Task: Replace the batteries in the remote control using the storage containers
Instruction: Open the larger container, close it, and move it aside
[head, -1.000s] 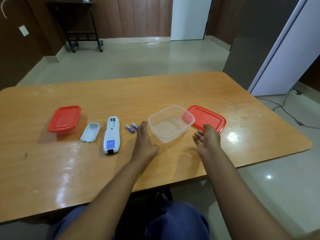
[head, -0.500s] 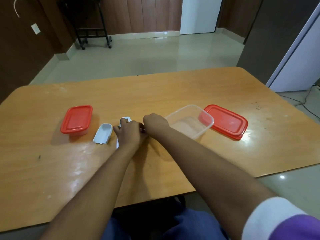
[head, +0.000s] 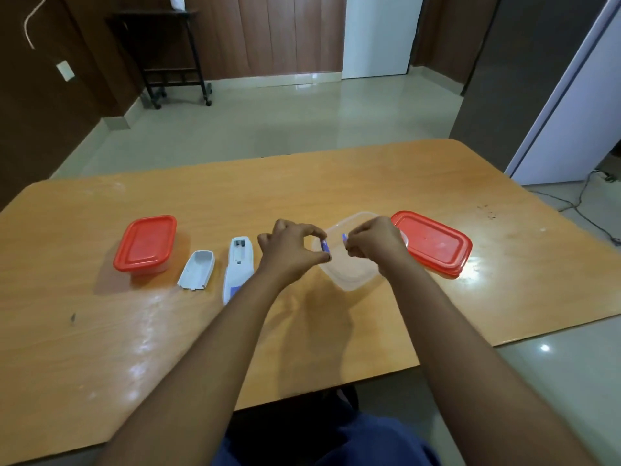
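Now each hand, left hand (head: 289, 253) and right hand (head: 373, 245), pinches a battery (head: 325, 247) in its fingers above the clear container (head: 349, 279); releasing low, just beneath the fingers, should prevent bouncing out.

I log colours: table (head: 134, 331), orange-tan wood grain with glossy glare. Closed container (head: 145, 244), red lid over a clear base. Loose lid (head: 433, 242), red. Open container (head: 349, 274), clear and colourless. Remote (head: 238, 264), white with a blue label. Battery cover (head: 198, 270), pale grey-white. Two batteries (head: 325, 246), blue-purple. Trousers (head: 336, 442), dark blue.
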